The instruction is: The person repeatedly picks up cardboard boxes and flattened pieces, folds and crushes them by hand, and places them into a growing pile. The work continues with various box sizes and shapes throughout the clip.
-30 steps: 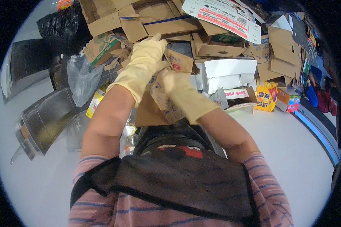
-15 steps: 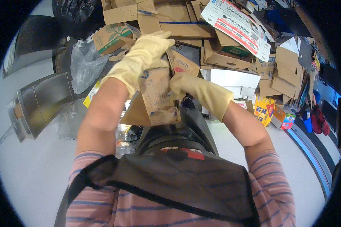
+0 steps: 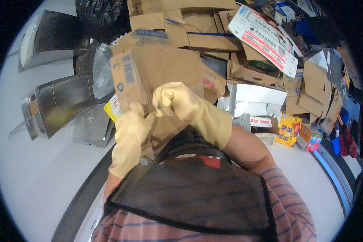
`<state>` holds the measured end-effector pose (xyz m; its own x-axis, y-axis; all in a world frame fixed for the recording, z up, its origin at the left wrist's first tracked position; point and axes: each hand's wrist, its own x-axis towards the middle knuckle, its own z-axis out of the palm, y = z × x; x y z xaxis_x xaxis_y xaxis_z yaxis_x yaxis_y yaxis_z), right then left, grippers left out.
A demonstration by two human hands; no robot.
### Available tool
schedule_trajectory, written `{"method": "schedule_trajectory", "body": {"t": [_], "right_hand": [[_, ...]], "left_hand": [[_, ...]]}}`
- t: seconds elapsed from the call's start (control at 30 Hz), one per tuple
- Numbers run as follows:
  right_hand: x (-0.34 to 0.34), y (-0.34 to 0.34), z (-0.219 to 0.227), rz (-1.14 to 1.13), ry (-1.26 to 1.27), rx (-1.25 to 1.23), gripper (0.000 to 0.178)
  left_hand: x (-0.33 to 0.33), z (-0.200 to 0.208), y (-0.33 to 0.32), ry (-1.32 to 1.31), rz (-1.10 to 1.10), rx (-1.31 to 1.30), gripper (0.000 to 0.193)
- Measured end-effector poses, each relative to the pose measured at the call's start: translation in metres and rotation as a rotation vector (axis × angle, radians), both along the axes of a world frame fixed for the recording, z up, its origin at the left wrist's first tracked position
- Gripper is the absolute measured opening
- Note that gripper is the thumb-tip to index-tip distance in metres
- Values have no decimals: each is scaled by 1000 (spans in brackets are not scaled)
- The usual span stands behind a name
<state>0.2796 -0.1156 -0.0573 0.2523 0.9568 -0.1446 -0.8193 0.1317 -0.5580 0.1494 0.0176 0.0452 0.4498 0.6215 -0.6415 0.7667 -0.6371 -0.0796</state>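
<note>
A brown cardboard box (image 3: pixel 169 62) with blue print on its side stands upright before me, close to my lap. My left hand (image 3: pixel 131 131), in a pale yellow rubber glove, is closed at the box's near left part, its fingers curled against the cardboard. In a matching glove, my right hand (image 3: pixel 181 107) is curled into a fist in front of the box, close to the left fingertips. A small bit of something shows at its fingers, too blurred to name.
Flattened cardboard (image 3: pixel 209 40) is heaped beyond the box. On it lies a white and red printed carton sheet (image 3: pixel 264 40). To the right are a white box (image 3: pixel 260 99) and a yellow packet (image 3: pixel 288 129). A metal container (image 3: pixel 62 105) and a clear plastic bag (image 3: pixel 102 74) are on the left.
The box has turned and now shows a broad face. My left hand has dropped from its far top to its near left side; my right hand has moved left and closed into a fist.
</note>
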Motion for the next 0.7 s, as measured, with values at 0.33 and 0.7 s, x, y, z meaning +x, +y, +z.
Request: {"method": "schedule_trajectory", "body": {"t": [0.33,0.7], "right_hand": [[132,-243,-50,-6,-436,-807,22],[181,-416,39,-378,-716,-1203,34]], "left_hand": [[-86,31,51,-513,688,-655,38],[-13,52,91,-676,291,-512,40]]}}
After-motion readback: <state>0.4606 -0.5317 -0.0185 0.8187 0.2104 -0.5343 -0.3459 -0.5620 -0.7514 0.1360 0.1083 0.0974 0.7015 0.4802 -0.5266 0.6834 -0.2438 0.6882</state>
